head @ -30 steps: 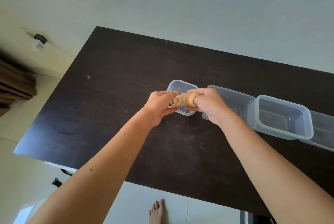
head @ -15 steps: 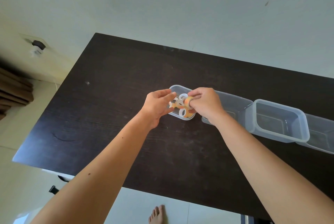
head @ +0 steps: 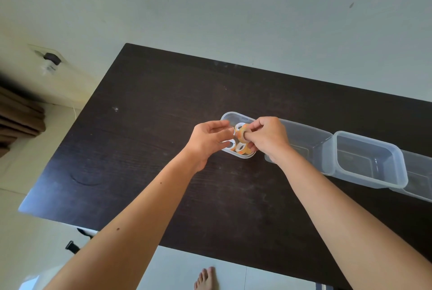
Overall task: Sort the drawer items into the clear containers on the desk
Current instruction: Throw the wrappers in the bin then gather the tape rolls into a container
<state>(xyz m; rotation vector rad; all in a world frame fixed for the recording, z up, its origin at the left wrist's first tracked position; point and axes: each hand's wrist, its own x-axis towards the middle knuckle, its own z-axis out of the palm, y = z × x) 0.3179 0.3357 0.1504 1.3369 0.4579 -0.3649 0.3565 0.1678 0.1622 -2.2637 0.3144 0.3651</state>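
A small clear container (head: 228, 115) stands on the dark desk (head: 145, 149), leftmost in a row of containers. Several small orange tape rolls with white cores lie in it, one (head: 242, 148) near its front edge. My right hand (head: 266, 136) hovers over the container and pinches one more orange tape roll (head: 243, 136), with a finger through its core. My left hand (head: 208, 141) is at the container's left side with relaxed, spread fingers and holds nothing.
To the right of the small container stand three larger clear containers: one (head: 311, 140), a second (head: 367, 161), a third (head: 418, 179) cut off by the frame edge. A wall runs behind the desk. A bare foot (head: 205, 280) shows below the desk's front edge.
Both hands dropped down to the small container. Tape rolls held between them a second ago now lie in it; my left hand has let go and spread.
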